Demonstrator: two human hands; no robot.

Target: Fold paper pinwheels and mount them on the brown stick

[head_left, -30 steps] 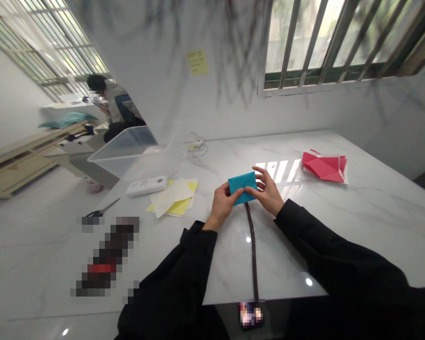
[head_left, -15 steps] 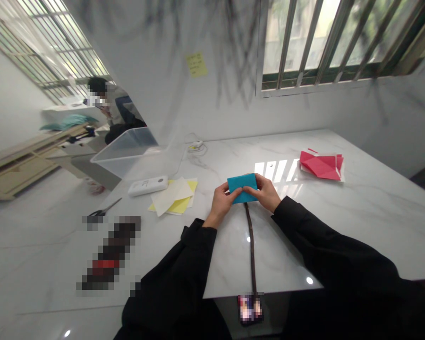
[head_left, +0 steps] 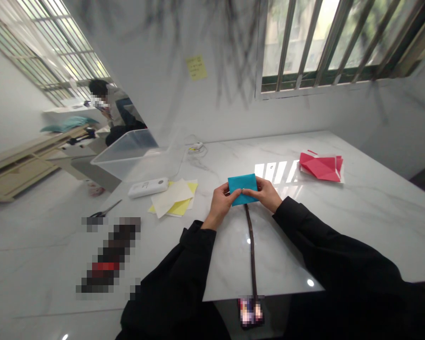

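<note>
Between my two hands is a folded piece of blue paper (head_left: 242,183), roughly rectangular, held up over the table. My left hand (head_left: 222,202) grips its left side, thumb across the front and fingers behind. On the right side my right hand (head_left: 267,193) pinches it the same way, and the two thumb tips nearly meet at the paper's middle. The fingers behind the paper are partly hidden. Below it a thin dark strap (head_left: 251,245) runs down to a pixelated device (head_left: 250,313) at the table's front edge.
Yellow and cream paper sheets (head_left: 173,197) lie left of my hands, beside a white oblong device (head_left: 148,187). Farther left are scissors (head_left: 104,210) and a blurred dark object (head_left: 111,255). A clear plastic bin (head_left: 134,158) stands behind. Red paper (head_left: 322,166) lies at right. A person (head_left: 109,106) sits far left.
Almost nothing differs; the whole view has shifted very slightly. Both hands keep the same grip on the blue paper.
</note>
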